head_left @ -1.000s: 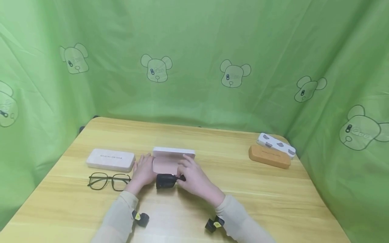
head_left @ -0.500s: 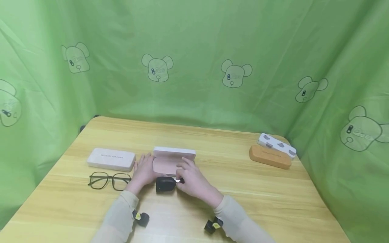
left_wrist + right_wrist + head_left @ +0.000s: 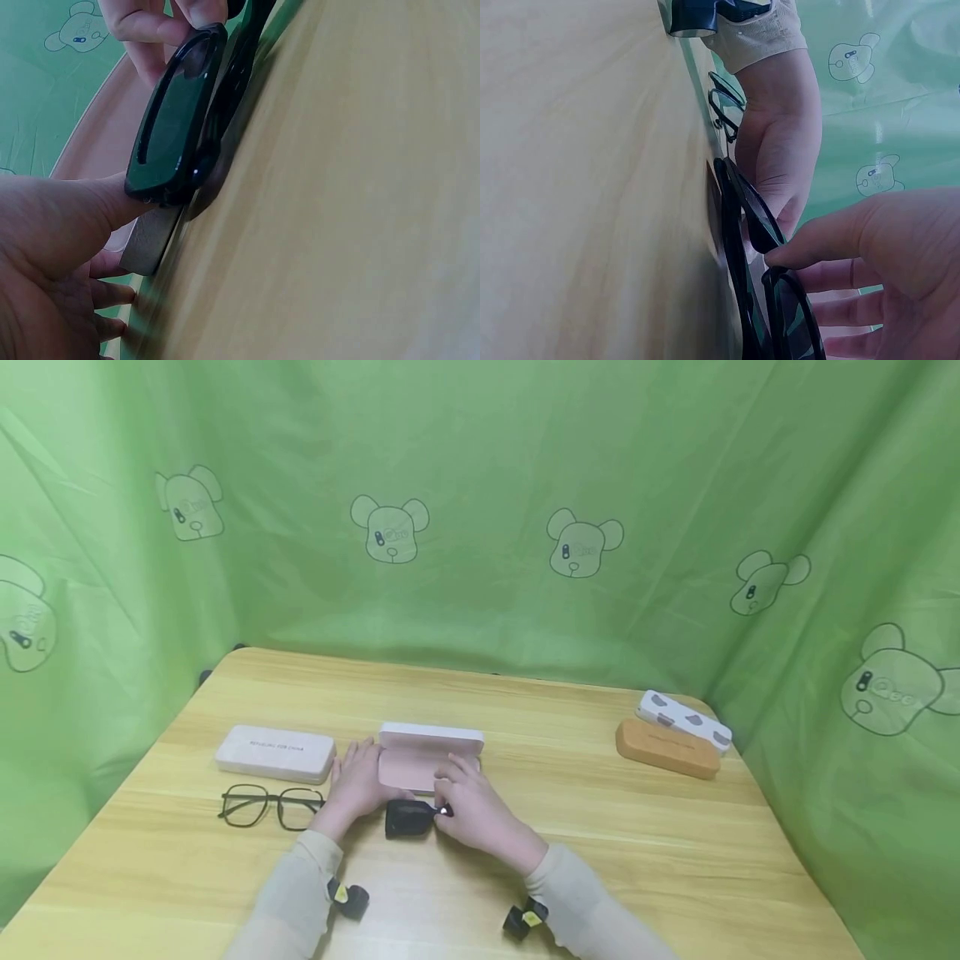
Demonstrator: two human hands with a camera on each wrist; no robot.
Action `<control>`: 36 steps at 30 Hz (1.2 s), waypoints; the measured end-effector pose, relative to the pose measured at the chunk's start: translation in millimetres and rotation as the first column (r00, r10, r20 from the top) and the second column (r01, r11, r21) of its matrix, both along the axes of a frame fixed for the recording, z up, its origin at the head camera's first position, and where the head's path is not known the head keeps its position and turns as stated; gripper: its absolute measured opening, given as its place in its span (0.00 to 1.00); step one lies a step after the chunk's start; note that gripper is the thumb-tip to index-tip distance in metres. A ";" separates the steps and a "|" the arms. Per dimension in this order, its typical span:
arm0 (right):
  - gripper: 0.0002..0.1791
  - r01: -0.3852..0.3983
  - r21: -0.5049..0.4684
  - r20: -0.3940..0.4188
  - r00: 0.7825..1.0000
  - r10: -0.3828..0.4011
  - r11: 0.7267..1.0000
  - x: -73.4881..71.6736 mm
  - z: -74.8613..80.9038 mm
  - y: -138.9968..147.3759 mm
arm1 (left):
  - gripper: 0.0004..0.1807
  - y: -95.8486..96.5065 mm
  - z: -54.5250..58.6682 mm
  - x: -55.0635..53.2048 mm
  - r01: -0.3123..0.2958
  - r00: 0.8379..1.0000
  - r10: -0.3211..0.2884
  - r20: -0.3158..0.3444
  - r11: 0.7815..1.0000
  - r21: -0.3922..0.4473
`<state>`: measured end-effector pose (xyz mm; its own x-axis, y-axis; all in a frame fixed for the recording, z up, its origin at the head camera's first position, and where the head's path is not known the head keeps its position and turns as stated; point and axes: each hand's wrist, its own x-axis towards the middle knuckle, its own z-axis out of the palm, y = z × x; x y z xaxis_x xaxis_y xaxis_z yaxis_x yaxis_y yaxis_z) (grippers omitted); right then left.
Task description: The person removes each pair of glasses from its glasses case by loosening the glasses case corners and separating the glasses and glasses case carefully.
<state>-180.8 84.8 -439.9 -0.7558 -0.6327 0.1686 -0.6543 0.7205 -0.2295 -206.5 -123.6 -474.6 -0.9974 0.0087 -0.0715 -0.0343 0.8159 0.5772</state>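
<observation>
Black sunglasses (image 3: 408, 818) stand at the front edge of an open glasses case (image 3: 431, 737) with a pink lining. My right hand (image 3: 480, 810) holds them; in the right wrist view its thumb presses near the bridge of the sunglasses (image 3: 756, 225). My left hand (image 3: 360, 781) rests against the case's left end, fingers fairly straight, thumb stretched along the front edge. In the left wrist view that thumb meets the lower corner of the sunglasses (image 3: 169, 135). Some right fingertips are hidden. The case interior is partly covered by my right hand.
Left of my left hand lie a closed pale glasses case (image 3: 276, 753) and black-framed eyeglasses (image 3: 272, 806). At the back right are an orange case (image 3: 666, 748) and a white case with grey patches (image 3: 684, 720). Green curtains (image 3: 480, 593) surround the wooden table (image 3: 637, 860).
The sunglasses and my right hand have shifted slightly toward me, just in front of the case. My left thumb now shows stretched along the case's front edge.
</observation>
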 end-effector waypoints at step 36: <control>0.08 0.010 0.045 0.064 0.998 -0.013 0.999 2.6 -0.3 -1.1 | 0.60 0.3 -0.7 0.4 0.001 1.000 -0.001 -0.005 1.000 -0.002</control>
<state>-178.2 83.7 -440.2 -0.7713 -0.6298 0.0916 -0.6311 0.7382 -0.2381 -206.1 -123.3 -475.3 -0.9977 0.0093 -0.0669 -0.0310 0.8169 0.5760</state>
